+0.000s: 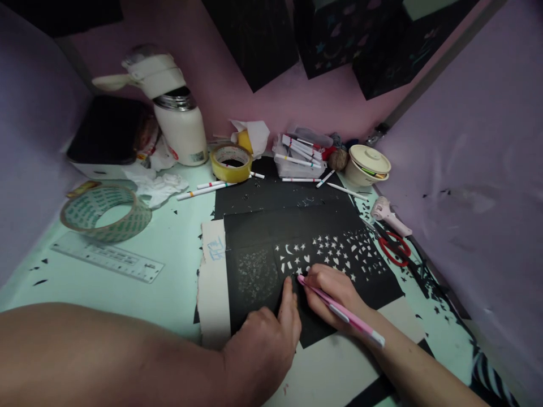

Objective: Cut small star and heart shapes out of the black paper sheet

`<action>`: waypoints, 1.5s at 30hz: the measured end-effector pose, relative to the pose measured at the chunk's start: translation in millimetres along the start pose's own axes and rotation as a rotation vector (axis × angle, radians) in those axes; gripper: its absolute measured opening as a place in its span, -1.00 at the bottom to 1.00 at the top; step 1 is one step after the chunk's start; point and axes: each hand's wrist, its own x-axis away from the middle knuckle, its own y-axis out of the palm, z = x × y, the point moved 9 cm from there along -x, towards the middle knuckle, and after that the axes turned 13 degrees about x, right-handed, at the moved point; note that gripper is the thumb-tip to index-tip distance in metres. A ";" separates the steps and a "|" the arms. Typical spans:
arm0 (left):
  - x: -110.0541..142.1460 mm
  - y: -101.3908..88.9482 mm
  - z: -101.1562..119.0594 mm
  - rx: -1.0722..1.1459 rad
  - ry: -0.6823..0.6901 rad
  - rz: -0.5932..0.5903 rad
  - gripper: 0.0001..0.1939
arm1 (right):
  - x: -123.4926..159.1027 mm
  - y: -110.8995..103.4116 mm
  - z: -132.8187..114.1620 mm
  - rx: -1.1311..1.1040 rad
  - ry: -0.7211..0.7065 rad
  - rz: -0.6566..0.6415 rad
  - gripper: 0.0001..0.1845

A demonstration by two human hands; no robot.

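Note:
A sheet of black paper with rows of cut-out stars, hearts, a moon and small angular shapes lies in front of me. My right hand is closed around a slim pink craft knife, its tip on the paper just below the cut-outs. My left hand presses the sheet with its forefinger stretched out beside the knife tip; the other fingers are partly curled and hold nothing. Under the black sheet is a pale card with a torn left edge.
Left lie a wide tape roll and a clear ruler. Behind stand a white flask, yellow tape, markers in a plastic box and a lidded bowl. Red-handled scissors, a pink glue gun and black scraps lie right.

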 end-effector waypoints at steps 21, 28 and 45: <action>-1.7 1.3 -0.1 0.032 0.001 -0.036 -0.55 | 6.3 -0.3 2.5 0.008 -0.025 0.120 -0.83; -0.2 -2.3 -0.2 0.025 -0.007 0.022 -0.57 | 4.0 -4.2 -2.1 0.026 -0.056 0.116 -0.76; 1.3 -10.0 -1.9 0.021 -0.035 0.130 -0.56 | 15.5 1.7 13.1 -0.077 0.271 0.106 -0.82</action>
